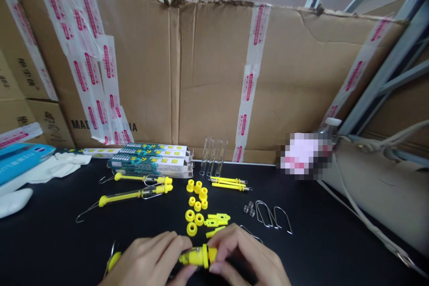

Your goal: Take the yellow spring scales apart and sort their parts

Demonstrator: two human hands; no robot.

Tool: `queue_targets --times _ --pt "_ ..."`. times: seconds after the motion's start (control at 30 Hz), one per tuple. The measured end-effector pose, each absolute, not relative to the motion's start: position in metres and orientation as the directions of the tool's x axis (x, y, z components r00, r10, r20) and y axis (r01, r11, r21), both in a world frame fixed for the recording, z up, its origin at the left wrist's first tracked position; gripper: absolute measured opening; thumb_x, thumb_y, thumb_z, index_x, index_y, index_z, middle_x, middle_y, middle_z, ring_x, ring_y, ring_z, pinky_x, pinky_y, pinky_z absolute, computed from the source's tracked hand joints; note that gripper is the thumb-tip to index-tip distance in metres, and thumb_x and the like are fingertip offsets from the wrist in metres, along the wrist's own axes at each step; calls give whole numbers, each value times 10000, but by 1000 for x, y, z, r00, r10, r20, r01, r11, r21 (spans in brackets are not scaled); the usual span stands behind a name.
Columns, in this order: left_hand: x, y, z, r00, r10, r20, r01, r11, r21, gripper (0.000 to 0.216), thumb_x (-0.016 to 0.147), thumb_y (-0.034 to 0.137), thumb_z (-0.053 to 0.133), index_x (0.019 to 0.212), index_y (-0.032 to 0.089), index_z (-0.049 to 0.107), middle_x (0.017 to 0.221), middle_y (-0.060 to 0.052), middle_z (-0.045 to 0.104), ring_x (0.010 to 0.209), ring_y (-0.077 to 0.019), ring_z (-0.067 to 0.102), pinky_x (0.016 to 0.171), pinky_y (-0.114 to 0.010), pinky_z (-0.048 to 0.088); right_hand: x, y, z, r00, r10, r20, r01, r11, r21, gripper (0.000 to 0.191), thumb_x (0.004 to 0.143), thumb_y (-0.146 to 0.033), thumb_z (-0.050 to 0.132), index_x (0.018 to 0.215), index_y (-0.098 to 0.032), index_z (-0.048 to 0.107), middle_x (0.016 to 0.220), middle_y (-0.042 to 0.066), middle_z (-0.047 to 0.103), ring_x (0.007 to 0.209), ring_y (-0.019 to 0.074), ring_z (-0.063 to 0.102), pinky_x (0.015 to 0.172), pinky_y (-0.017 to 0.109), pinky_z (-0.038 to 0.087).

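Note:
Both my hands meet at the bottom edge of the view over a black table. My left hand and my right hand are closed with pinching fingers on one yellow plastic part with a clear tube, held between them. A yellow piece with a wire hook pokes out left of my left hand. Just beyond my fingers lie several loose yellow caps and rings and small yellow flat pieces.
Two finished yellow spring scales with hooks lie left of centre. Behind them sit printed boxes, clear tubes, yellow rods and bent wire loops. A taped cardboard wall closes the back; white gloves lie left.

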State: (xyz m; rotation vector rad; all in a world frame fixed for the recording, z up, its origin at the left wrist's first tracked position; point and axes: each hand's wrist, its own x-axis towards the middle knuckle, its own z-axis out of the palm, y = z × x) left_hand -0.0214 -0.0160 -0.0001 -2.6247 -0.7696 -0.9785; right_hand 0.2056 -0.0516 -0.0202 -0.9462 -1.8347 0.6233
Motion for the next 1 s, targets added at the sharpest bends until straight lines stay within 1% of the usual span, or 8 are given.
queue_targets --times 0.1,0.27,0.37,0.47,0.63,0.77,0.83,1.0 --pt "-21 -16 -1 643 416 644 548 -836 -7 373 1096 370 254 946 236 568 739 67 726 597 -100 727 506 -216 532 206 -50 -24 -234 859 455 355 511 -783 229 861 -98 696 1035 -240 651 1001 29 714 860 164 725 792 221 619" --pt "-24 -17 -3 668 425 611 526 -850 15 312 1088 346 286 985 226 555 779 46 724 641 -127 737 519 -228 547 202 -47 -23 -283 938 202 310 289 -906 160 856 -262 736 967 -211 634 799 -7 697 594 117 669 559 178 578" --pt "-26 -18 -3 696 433 573 524 -851 7 293 1083 337 294 1011 216 551 798 24 722 653 -152 739 518 -251 556 196 -48 -18 -244 952 185 216 239 -947 259 828 -384 777 891 -194 613 796 3 672 631 131 665 578 202 576" --pt "-27 -19 -4 712 442 545 514 -857 23 281 1083 327 297 1028 214 549 820 18 723 674 -161 741 545 -262 567 193 -50 -15 -180 965 194 168 224 -960 174 929 -340 666 863 -194 599 824 11 672 643 132 678 614 226 581" --pt "-28 -18 -5 698 483 528 516 -851 98 276 1086 344 303 1014 226 542 834 30 725 684 -146 742 572 -243 559 196 -55 -19 -161 928 336 225 366 -903 183 895 -100 673 964 -246 586 956 -11 696 859 153 712 806 243 582" --pt "-28 -18 -2 703 460 542 506 -859 73 288 1090 319 259 1024 228 524 833 28 724 677 -149 741 550 -249 553 202 -56 -19 -324 714 621 298 700 -649 335 927 32 526 1073 -268 564 1005 4 684 947 158 682 873 262 555" --pt "-28 -19 0 710 440 550 497 -866 52 298 1092 297 234 1034 222 517 827 23 722 660 -148 736 537 -248 549 203 -56 -15 -375 637 673 291 771 -567 343 921 36 528 1100 -258 544 1005 23 668 958 173 674 881 280 558" --pt "-30 -21 1 715 436 547 482 -874 67 292 1090 287 254 1042 204 531 866 -2 731 700 -149 739 584 -233 557 203 -59 -8 -385 678 627 334 735 -590 247 937 -145 674 1119 -256 550 1028 45 667 954 196 678 861 283 579"
